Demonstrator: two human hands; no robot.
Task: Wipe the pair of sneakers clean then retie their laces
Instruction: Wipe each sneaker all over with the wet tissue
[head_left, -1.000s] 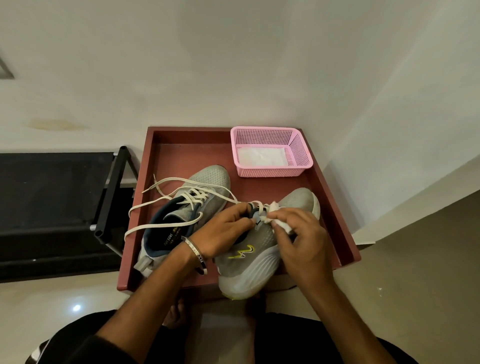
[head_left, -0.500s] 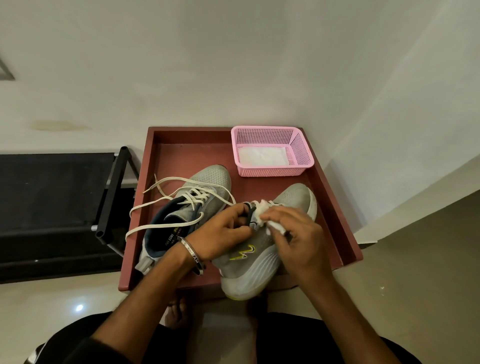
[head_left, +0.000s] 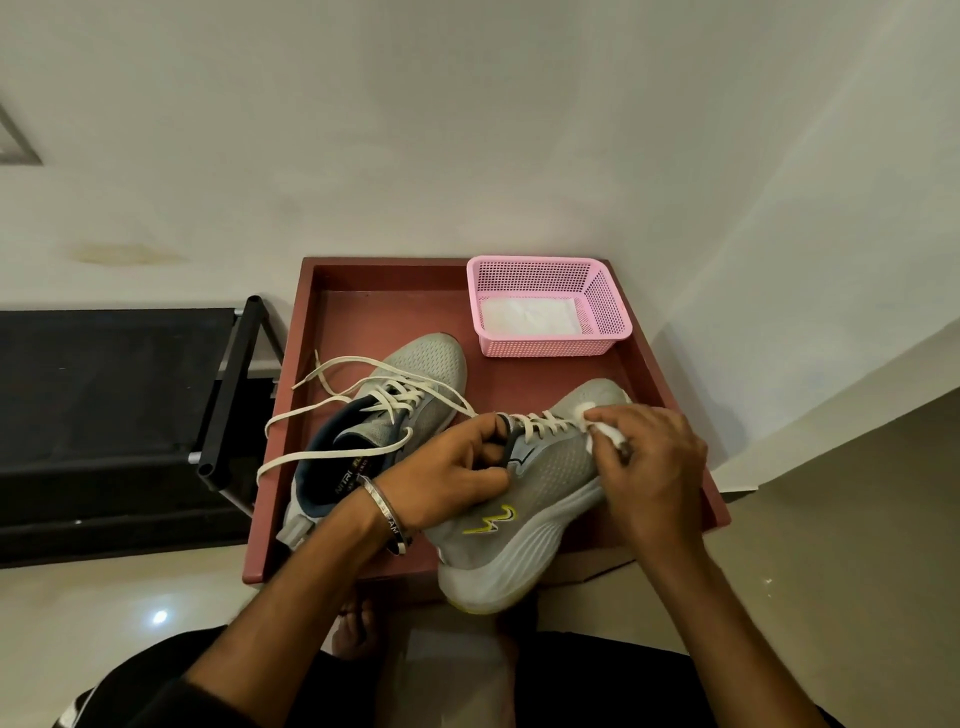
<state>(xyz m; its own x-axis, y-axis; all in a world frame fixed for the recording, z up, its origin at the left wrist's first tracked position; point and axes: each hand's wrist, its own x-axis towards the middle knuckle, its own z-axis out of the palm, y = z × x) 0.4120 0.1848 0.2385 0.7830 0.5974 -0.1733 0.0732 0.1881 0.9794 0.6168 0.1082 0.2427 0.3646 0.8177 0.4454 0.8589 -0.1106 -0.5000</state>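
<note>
Item 1, grey mesh sneaker with white sole and yellow side mark (head_left: 540, 483): it lay tilted on its side at the near right of the low reddish-brown wooden table (head_left: 374, 312), heel overhanging the front edge. Your left hand (head_left: 447, 478) gripped its dark collar and tongue, fingers curled round them. Your right hand (head_left: 649, 457) pinched a small white wipe (head_left: 605, 428) against the toe end of the lacing.

Change noted: half a second earlier the wipe sat nearer the tongue, just beside your left fingers; it had since travelled forward along the cream laces (head_left: 540, 423) toward the toe cap. A full second earlier it was further back. You were, by my reading, still in the wiping stage on this shoe (retying not yet begun).

Item 2, matching grey sneaker with navy lining (head_left: 384, 421): it stood upright to the left of the first, cream laces undone and trailing over the table's left rim, unmoved across the frames.

Item 3, pink perforated plastic basket (head_left: 608, 306): at the far right corner, holding a flat white sheet (head_left: 530, 317), likewise unmoved.

Item 4, black metal-framed rack (head_left: 228, 395): beside the table, left.
</note>
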